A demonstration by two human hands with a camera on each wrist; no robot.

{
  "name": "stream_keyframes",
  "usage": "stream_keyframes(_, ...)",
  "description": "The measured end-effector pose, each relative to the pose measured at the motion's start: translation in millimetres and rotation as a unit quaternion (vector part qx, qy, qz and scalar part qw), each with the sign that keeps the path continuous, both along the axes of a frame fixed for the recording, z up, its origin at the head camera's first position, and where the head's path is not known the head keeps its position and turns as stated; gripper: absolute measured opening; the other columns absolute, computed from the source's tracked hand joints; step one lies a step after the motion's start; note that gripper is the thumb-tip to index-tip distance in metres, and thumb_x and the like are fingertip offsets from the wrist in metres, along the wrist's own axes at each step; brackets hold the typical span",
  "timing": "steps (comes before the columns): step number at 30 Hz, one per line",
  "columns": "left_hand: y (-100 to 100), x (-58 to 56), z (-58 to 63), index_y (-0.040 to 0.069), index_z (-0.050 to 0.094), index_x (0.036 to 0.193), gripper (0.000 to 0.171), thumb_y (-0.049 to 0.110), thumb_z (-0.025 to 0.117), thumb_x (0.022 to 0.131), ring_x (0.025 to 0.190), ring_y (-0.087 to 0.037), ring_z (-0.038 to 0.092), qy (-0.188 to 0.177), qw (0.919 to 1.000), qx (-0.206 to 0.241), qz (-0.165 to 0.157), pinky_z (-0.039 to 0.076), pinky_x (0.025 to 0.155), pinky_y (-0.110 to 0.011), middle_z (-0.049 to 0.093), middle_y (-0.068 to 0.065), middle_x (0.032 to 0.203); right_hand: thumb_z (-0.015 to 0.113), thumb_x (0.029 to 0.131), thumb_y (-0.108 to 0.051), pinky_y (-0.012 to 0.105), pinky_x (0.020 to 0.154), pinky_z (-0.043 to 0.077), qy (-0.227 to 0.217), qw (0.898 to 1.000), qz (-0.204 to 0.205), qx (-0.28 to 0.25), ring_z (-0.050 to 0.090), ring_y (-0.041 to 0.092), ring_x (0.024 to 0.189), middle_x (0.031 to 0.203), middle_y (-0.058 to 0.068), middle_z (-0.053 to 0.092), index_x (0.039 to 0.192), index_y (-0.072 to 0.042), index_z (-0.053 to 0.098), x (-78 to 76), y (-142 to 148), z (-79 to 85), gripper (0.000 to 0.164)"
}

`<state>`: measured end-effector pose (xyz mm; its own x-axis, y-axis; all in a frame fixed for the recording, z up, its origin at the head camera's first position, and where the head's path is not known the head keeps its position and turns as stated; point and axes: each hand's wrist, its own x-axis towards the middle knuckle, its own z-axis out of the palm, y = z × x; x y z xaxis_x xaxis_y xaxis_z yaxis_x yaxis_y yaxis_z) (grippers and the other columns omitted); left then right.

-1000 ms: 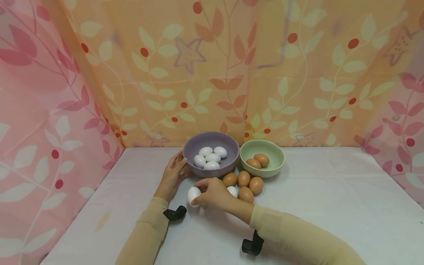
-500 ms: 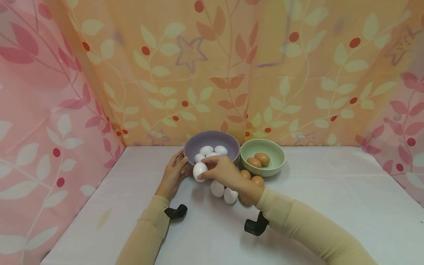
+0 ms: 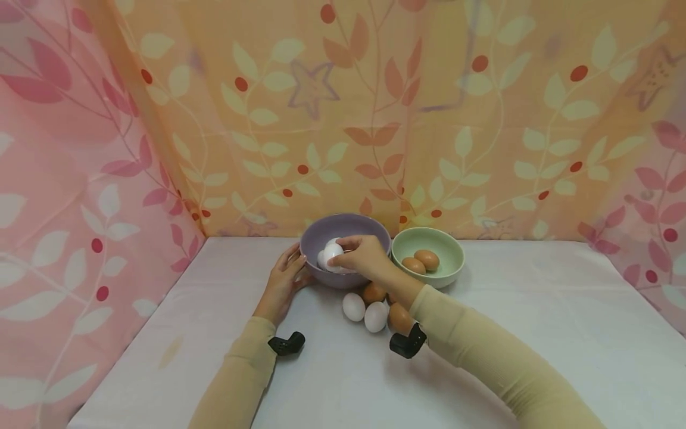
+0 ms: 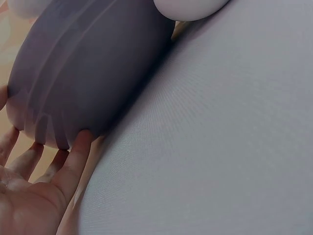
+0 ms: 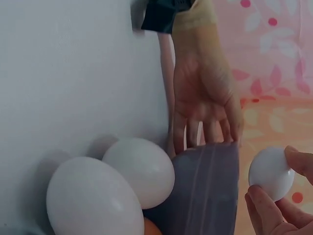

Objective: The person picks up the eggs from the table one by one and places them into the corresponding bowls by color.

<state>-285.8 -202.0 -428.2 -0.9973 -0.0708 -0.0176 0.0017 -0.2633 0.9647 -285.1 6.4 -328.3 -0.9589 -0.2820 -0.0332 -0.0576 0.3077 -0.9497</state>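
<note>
A white egg [image 3: 333,257] is pinched between the thumb and fingers of my right hand [image 3: 367,259], over the purple bowl [image 3: 345,221]. Beneath it, more white eggs lie in that bowl, partly hidden by the hand. My left hand [image 3: 281,286] rests its fingers against the left side of the bowl; in the left wrist view the straight fingertips touch the bowl's outer wall [image 4: 102,63]. Two white eggs [image 3: 354,307] lie on the cloth in front of the bowl. In the right wrist view the held egg [image 5: 272,174] shows clearly between the fingertips.
Right of the purple bowl stands a green bowl [image 3: 454,262] with two brown eggs [image 3: 426,260]. Several brown eggs [image 3: 399,317] lie on the white cloth [image 3: 536,333] before the bowls, partly behind the right arm. A patterned curtain [image 3: 343,119] rises behind the table.
My right hand has carried the white egg from the cloth in front, up and away from me, into the space over the purple bowl. The left hand has stayed at the bowl's side.
</note>
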Motion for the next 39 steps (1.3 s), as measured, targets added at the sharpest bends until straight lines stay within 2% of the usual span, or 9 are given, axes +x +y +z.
stream_keyframes(10, 0.4, -2.1, -1.8, 0.016, 0.035, 0.154, 0.055, 0.019, 0.055, 0.103, 0.139, -0.025, 0.044, 0.011, 0.9999, 0.001, -0.005, 0.048, 0.103, -0.048, 0.034, -0.007, 0.161, 0.086, 0.075, -0.008, 0.025, 0.076, 0.06, -0.046, 0.998, -0.024, -0.029, 0.07, 0.014, 0.089, 0.121, 0.016, 0.071, 0.122, -0.003, 0.069, -30.1, -6.1, -15.1, 0.05)
stream_keyframes(15, 0.2, -3.0, -2.9, 0.015, 0.033, 0.155, 0.055, 0.019, 0.053, 0.104, 0.14, -0.026, 0.043, 0.012, 0.9999, -0.004, -0.009, 0.046, 0.106, -0.05, 0.032, -0.008, 0.162, 0.086, 0.074, -0.006, 0.024, 0.076, 0.06, -0.052, 0.998, -0.03, -0.027, 0.069, 0.014, 0.087, 0.119, 0.016, 0.071, 0.121, -0.002, 0.069, -36.9, -6.7, -20.4, 0.05)
stream_keyframes(19, 0.3, -3.3, -3.3, 0.016, 0.035, 0.154, 0.055, 0.018, 0.054, 0.103, 0.139, -0.025, 0.044, 0.009, 0.9999, -0.002, -0.005, 0.049, 0.103, -0.047, 0.033, -0.007, 0.161, 0.086, 0.073, -0.005, 0.024, 0.076, 0.06, -0.043, 0.998, -0.032, -0.022, 0.069, 0.013, 0.084, 0.113, 0.014, 0.073, 0.119, -0.001, 0.07, -39.5, -7.3, -22.5, 0.049)
stream_keyframes(23, 0.0, -3.4, -3.0, 0.015, 0.035, 0.153, 0.054, 0.018, 0.054, 0.103, 0.139, -0.026, 0.044, 0.011, 0.9999, 0.0, -0.002, 0.05, 0.1, -0.045, 0.034, -0.007, 0.161, 0.087, 0.071, -0.008, 0.023, 0.07, 0.058, -0.019, 0.999, -0.034, 0.016, 0.067, 0.012, 0.078, 0.104, 0.011, 0.075, 0.116, -0.001, 0.071, -41.5, -9.6, -24.3, 0.048)
stream_keyframes(29, 0.9, -2.3, -0.5, 0.016, 0.035, 0.154, 0.054, 0.018, 0.054, 0.103, 0.139, -0.025, 0.044, 0.01, 0.9999, -0.001, -0.003, 0.051, 0.098, -0.045, 0.032, -0.007, 0.162, 0.088, 0.069, -0.016, 0.023, 0.079, 0.052, 0.023, 0.994, -0.034, 0.101, 0.065, 0.015, 0.092, 0.106, 0.01, 0.076, 0.113, -0.005, 0.074, -47.1, -12.0, -29.2, 0.048)
stream_keyframes(34, 1.1, -2.2, -0.6, 0.017, 0.036, 0.153, 0.054, 0.018, 0.055, 0.103, 0.139, -0.025, 0.044, 0.004, 1.0, -0.002, 0.001, 0.052, 0.097, -0.043, 0.033, -0.006, 0.162, 0.089, 0.069, -0.015, 0.021, 0.076, 0.05, 0.031, 0.992, -0.019, 0.124, 0.062, 0.016, 0.091, 0.107, 0.011, 0.075, 0.112, -0.003, 0.074, -49.3, -12.2, -31.7, 0.047)
stream_keyframes(39, 1.1, -2.3, -1.4, 0.017, 0.036, 0.153, 0.054, 0.018, 0.054, 0.103, 0.139, -0.025, 0.044, 0.004, 1.0, -0.004, 0.002, 0.049, 0.102, -0.047, 0.032, -0.006, 0.162, 0.09, 0.068, -0.014, 0.018, 0.069, 0.05, 0.029, 0.989, -0.014, 0.143, 0.061, 0.013, 0.081, 0.106, 0.012, 0.075, 0.112, -0.001, 0.073, -50.6, -12.6, -32.5, 0.048)
